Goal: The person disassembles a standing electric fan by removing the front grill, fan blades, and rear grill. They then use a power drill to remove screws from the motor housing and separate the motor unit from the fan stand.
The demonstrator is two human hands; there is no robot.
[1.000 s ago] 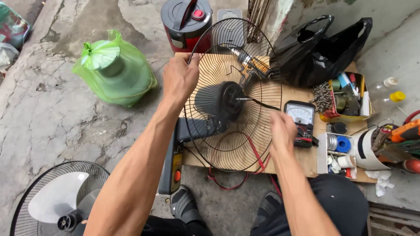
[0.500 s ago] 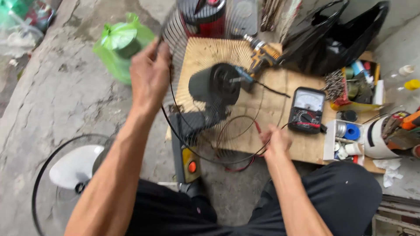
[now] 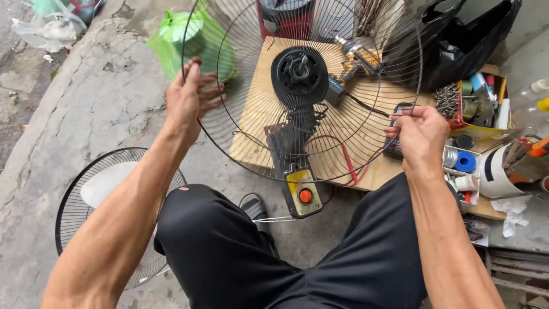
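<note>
I hold a round black wire fan guard [image 3: 366, 109] up in front of me, tilted toward my face. My left hand [image 3: 189, 97] grips its left rim and my right hand [image 3: 420, 134] grips its right rim. A black round motor housing [image 3: 299, 74] sits at the guard's centre, and below it the fan's neck ends in a yellow control box with an orange button [image 3: 303, 191]. Red and black wires [image 3: 346, 157] hang behind the grille. My knees in black trousers are below.
A wooden board [image 3: 257, 114] lies under the fan. On it rest a yellow drill [image 3: 357, 60] and a multimeter partly hidden by my right hand. A box of small parts [image 3: 480, 106], a black bag [image 3: 457, 40], a green bag [image 3: 180, 34] and another fan guard with blades [image 3: 100, 194] surround me.
I have lifted the guard with the motor off the board and turned it upright toward me. My right hand moved from the board to the guard's right rim. The camera has come closer.
</note>
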